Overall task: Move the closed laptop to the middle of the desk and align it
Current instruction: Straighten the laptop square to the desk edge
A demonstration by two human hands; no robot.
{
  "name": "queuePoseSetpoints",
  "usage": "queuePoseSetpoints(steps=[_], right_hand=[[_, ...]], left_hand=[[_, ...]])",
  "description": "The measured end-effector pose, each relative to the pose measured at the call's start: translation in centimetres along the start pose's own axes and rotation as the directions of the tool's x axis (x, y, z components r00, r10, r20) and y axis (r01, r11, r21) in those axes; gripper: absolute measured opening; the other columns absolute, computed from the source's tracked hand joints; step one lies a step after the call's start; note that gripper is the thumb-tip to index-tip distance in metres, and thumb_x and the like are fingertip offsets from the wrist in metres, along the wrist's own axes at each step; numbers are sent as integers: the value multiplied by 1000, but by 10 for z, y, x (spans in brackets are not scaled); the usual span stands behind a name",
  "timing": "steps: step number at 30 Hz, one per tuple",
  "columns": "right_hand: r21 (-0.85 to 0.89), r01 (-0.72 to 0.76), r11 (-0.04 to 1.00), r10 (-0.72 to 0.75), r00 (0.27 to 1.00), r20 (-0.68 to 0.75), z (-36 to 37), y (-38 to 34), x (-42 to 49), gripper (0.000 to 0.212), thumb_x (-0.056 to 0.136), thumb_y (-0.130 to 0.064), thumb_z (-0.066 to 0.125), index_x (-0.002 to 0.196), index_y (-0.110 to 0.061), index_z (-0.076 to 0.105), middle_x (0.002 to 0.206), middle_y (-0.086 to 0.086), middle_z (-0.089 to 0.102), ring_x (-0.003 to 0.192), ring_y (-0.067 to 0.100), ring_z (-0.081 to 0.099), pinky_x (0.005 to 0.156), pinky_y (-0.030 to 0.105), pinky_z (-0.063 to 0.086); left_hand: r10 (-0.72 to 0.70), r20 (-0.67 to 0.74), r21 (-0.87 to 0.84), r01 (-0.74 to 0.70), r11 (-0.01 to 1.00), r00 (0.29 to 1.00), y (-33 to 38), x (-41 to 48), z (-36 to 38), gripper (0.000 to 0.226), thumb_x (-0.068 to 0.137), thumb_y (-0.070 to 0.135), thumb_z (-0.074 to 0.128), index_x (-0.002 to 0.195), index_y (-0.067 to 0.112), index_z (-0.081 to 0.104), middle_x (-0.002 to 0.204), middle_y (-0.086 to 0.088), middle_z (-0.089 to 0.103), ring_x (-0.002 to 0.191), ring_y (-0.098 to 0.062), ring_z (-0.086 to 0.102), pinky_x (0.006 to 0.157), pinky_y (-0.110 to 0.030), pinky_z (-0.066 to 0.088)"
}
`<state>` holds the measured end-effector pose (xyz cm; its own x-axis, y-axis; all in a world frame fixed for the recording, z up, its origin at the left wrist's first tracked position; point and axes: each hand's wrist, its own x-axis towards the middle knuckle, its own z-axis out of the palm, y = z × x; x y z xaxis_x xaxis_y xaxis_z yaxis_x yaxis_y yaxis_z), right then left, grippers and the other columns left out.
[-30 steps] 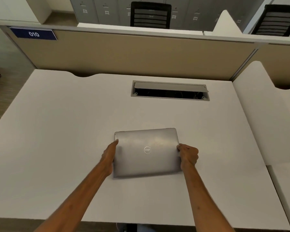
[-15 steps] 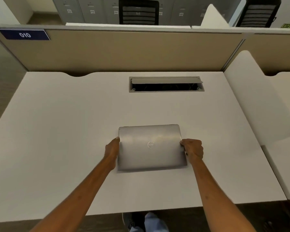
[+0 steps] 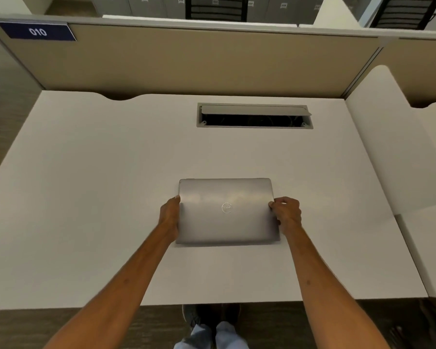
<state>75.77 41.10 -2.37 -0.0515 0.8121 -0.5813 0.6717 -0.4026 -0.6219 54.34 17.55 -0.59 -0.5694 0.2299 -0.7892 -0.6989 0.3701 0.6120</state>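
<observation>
A closed silver laptop (image 3: pixel 227 210) with a round logo on its lid lies flat on the white desk (image 3: pixel 98 197), near the desk's middle and a little toward the front. Its edges run nearly parallel to the desk's front edge. My left hand (image 3: pixel 170 215) grips the laptop's left edge. My right hand (image 3: pixel 287 214) grips its right edge, fingers curled over the side.
An open cable tray slot (image 3: pixel 254 117) sits in the desk behind the laptop. A beige partition (image 3: pixel 186 61) with a blue "010" label (image 3: pixel 37 32) stands at the back. A white divider (image 3: pixel 398 147) borders the right side. My feet show below the desk's front edge.
The laptop has turned slightly so its edges sit squarer to the desk. Both hands stay on its sides. The camera view has shifted back, showing more of the desk's front edge.
</observation>
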Motion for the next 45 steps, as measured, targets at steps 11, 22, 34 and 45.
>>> queuePoseSetpoints(steps=[11, 22, 34, 45], right_hand=[[27, -29, 999, 29, 999, 23, 0, 8, 3, 26, 92, -18, 82, 116, -13, 80, 119, 19, 81, 115, 42, 76, 105, 58, 62], [47, -47, 998, 44, 998, 50, 2, 14, -3, 29, 92, -20, 83, 120, -13, 79, 122, 18, 80, 117, 42, 76, 106, 59, 62], [75, -45, 996, 40, 998, 58, 0, 18, -3, 32, 93, -20, 83, 124, -13, 78, 126, 19, 79, 120, 42, 75, 108, 58, 61], [79, -34, 996, 31, 999, 45, -2, 17, -8, 30, 93, -19, 83, 121, -14, 79, 122, 17, 80, 117, 42, 75, 106, 59, 61]], left_hand=[[-31, -26, -20, 31, 999, 999, 0, 6, 0, 67, 102, 49, 62, 157, 11, 53, 154, -11, 58, 141, -35, 53, 118, -46, 42], [-9, -41, -11, 8, 1000, 999, -6, 3, -6, 66, 102, 50, 60, 156, 13, 52, 154, -10, 57, 126, -30, 52, 107, -44, 41], [12, -45, 11, -12, 1000, 999, -12, 3, -7, 69, 103, 49, 60, 161, 13, 47, 162, -9, 51, 149, -34, 47, 126, -50, 36], [59, -65, 11, -58, 998, 996, -16, 10, -7, 65, 99, 46, 66, 153, 13, 57, 156, -8, 58, 145, -34, 51, 126, -52, 38]])
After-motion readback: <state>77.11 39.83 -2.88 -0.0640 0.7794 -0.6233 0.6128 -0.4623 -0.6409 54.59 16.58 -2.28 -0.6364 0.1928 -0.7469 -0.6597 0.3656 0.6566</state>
